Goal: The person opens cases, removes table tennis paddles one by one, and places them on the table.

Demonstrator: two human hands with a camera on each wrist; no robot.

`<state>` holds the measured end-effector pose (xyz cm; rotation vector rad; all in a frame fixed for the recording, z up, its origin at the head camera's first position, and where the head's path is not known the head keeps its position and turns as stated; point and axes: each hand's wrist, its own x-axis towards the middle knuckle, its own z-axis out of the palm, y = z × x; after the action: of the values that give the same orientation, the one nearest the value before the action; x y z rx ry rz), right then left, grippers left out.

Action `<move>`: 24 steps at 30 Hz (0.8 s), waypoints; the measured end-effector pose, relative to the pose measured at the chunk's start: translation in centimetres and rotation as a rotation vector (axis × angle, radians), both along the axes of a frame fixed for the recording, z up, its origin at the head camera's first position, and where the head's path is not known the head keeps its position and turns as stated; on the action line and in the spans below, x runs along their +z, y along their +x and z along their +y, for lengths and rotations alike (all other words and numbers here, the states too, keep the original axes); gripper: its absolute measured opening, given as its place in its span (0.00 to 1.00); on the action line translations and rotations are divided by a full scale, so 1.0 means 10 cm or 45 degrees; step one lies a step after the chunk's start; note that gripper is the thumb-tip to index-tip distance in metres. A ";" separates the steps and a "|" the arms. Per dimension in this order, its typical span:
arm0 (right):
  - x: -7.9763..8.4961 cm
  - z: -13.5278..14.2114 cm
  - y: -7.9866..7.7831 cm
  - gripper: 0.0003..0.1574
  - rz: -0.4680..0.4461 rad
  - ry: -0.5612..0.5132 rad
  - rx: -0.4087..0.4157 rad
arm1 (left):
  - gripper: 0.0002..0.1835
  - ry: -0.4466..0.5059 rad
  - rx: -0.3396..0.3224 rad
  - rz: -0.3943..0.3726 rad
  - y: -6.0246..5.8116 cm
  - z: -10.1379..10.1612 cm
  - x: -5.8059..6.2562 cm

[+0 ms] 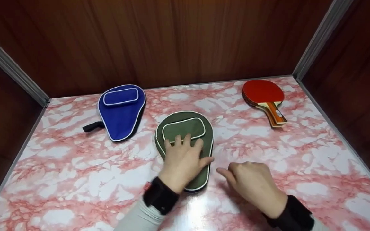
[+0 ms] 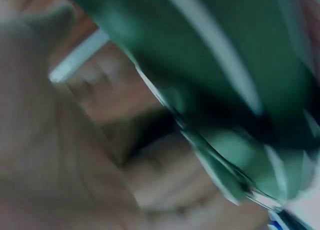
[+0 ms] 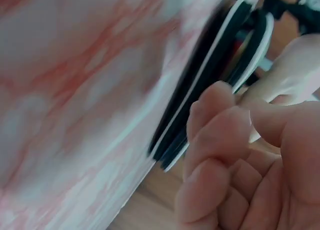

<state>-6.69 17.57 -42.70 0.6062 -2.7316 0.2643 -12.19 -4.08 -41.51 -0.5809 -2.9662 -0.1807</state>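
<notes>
A green paddle-shaped table tennis bat case (image 1: 185,123) with white piping and a front pocket lies in the middle of the table. My left hand (image 1: 183,162) rests over its lower half, fingers spread and thumb at the right edge. The blurred left wrist view has the green fabric (image 2: 240,35) close by the palm. Right of the case, my right hand (image 1: 252,184) holds nothing; its fingers (image 3: 212,135) are loosely bent and its thumb points toward the case. The right wrist view shows the case's side (image 3: 200,85) parted, with a reddish sliver inside.
A blue bat case (image 1: 120,117) with white piping lies at the back left, a black strap (image 1: 92,126) sticking out beside it. Two stacked table tennis bats (image 1: 263,93) lie at the back right, red rubber uppermost. Dark wood panels (image 1: 172,41) enclose the marbled table (image 1: 85,179).
</notes>
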 end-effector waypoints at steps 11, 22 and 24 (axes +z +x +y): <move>-0.07 0.22 -0.29 0.08 -0.077 -0.141 -0.171 | 0.40 -0.096 0.106 -0.049 0.10 0.28 -0.03; -0.11 0.18 -0.35 0.10 -0.044 -0.153 -0.074 | 0.21 -0.101 0.214 0.490 0.10 0.20 -0.16; -0.11 0.14 -0.35 0.11 -0.065 -0.163 -0.050 | 0.18 -0.070 0.207 0.547 0.06 0.20 -0.16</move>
<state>-10.19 19.00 -43.81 0.5173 -2.7457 0.4469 -11.61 -2.11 -43.16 -0.3297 -2.5881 0.0382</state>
